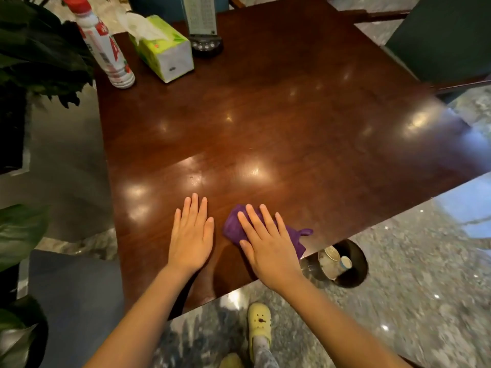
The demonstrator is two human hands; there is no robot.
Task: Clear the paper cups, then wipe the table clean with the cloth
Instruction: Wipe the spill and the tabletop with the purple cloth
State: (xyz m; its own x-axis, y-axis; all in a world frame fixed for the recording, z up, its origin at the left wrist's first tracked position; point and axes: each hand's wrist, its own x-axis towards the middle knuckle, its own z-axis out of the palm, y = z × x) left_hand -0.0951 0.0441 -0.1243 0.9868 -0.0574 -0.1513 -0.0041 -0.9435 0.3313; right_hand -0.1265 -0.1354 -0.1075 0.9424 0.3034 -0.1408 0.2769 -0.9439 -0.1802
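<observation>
A purple cloth [233, 224] lies near the front edge of the dark wooden table [265, 123]. My right hand [268, 248] presses flat on top of it, fingers spread, covering most of it. My left hand [191, 235] rests flat on the bare wood just to the left of the cloth, fingers together, holding nothing. Paper cups [334, 258] lie inside a dark round bin [356, 264] on the floor beside the table's front right edge. No cups stand on the table.
At the table's far left stand a plastic bottle [106, 46] with a red cap, a green tissue pack [164, 49] and a black stand with a card [204, 27]. Plants [34, 49] crowd the left side. A dark chair [446, 35] is at the far right.
</observation>
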